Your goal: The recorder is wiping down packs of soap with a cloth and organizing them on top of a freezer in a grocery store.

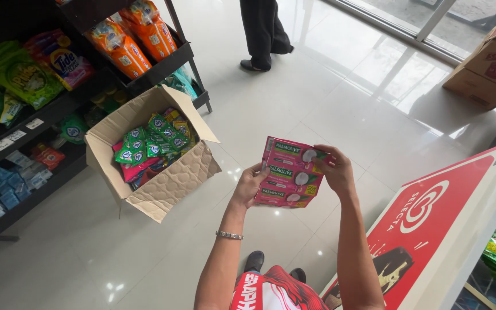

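Note:
A strip of pink sachets (290, 172) with green labels is held up in front of me over the floor. My left hand (249, 185) grips its left edge, a silver bracelet on that wrist. My right hand (335, 169) holds its right edge near the top. Down to the left stands an open cardboard box (162, 189) filled with green and pink sachet strips.
Dark shelves (41, 123) with bagged goods run along the left. A red and white chest freezer (443, 224) stands at the right. Cardboard boxes (489, 63) sit far right by the window. Another person's legs (264, 31) are at the top.

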